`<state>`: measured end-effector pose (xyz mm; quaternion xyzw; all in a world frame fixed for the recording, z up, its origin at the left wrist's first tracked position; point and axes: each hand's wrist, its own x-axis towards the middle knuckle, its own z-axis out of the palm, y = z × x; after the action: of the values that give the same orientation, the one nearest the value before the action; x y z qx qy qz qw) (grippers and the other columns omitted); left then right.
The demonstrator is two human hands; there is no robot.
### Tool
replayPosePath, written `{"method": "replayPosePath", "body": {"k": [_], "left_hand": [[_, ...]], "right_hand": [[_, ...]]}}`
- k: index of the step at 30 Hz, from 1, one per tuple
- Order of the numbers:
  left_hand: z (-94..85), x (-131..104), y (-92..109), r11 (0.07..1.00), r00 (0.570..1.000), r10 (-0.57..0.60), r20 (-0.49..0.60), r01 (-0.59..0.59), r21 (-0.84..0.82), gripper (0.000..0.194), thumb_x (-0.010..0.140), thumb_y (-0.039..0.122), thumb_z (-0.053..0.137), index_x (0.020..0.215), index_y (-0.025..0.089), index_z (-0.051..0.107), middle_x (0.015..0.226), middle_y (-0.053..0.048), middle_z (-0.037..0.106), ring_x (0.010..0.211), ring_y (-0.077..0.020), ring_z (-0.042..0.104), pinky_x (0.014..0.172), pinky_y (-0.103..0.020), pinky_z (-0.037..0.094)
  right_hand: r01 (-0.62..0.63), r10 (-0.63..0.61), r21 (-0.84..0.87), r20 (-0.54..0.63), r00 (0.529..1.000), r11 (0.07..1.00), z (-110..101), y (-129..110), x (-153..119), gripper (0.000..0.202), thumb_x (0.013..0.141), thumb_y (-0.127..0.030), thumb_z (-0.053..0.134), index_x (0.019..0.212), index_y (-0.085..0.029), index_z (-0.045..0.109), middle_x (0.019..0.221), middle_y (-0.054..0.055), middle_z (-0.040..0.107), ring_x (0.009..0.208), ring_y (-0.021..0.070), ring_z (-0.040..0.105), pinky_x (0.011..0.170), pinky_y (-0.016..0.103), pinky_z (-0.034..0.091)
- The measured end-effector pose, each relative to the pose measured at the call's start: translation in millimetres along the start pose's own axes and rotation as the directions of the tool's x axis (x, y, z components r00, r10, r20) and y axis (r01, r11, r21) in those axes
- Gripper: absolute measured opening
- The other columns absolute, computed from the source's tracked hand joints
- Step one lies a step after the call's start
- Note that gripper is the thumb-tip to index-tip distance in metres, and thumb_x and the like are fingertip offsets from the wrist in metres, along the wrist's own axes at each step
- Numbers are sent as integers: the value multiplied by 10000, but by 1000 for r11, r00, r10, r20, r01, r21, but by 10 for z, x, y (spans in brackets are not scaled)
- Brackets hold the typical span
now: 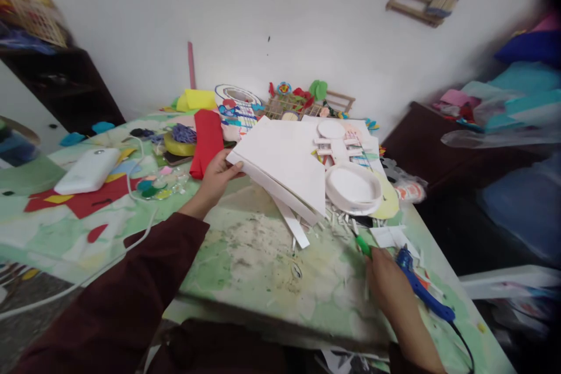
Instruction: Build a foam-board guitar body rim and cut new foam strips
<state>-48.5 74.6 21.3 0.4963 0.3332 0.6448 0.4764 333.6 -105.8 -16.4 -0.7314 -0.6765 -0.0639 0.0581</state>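
Observation:
My left hand [217, 178] pinches the left corner of a white foam board sheet [280, 158], thumb on top. The sheet is tilted, and a narrow strip along its near edge is partly split from it. Beneath it, a loose white strip [290, 222] sticks out toward me. My right hand [388, 280] is closed around a slim green-handled craft knife [363, 244], its thin tip pointing forward at small white scraps [339, 222]. The knife is apart from the sheet. Just right of that hand lies a blue glue gun [423, 292] with a black cord.
A white piece with a round ring [354, 188] stands right of the sheet. Behind are red felt [205, 140] and a basket of craft flowers [298, 102]. On the left lie a white power bank [87, 170] and a white cable [131, 172]. A wall closes off the back.

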Motion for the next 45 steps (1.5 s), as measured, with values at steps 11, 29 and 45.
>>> {"method": "replayPosePath", "body": {"k": [11, 29, 45], "left_hand": [[725, 370, 1487, 977, 922, 127, 366, -179, 112, 211, 625, 14, 712, 787, 145, 681, 771, -30, 628, 792, -205, 628, 647, -255, 521], [1056, 269, 1848, 613, 705, 180, 686, -626, 482, 89, 655, 180, 727, 655, 177, 638, 659, -7, 611, 634, -155, 561, 573, -229, 397], [1134, 164, 1623, 456, 719, 204, 664, -670, 586, 254, 781, 339, 594, 597, 180, 521, 594, 14, 531, 565, -126, 467, 503, -224, 309]], "right_hand": [[131, 176, 628, -403, 898, 767, -1117, -965, 194, 442, 924, -445, 344, 1260, -198, 491, 1074, 112, 636, 972, 247, 606, 813, 378, 494], [454, -58, 643, -539, 840, 617, -1668, -1462, 445, 489, 939, -278, 342, 1426, -231, 330, 1107, 103, 628, 1007, 220, 596, 849, 406, 495], [348, -25, 658, -448, 894, 668, -1533, -1589, 437, 499, 938, -259, 296, 1428, -169, 330, 1059, 134, 630, 955, 240, 603, 823, 392, 488]]}}
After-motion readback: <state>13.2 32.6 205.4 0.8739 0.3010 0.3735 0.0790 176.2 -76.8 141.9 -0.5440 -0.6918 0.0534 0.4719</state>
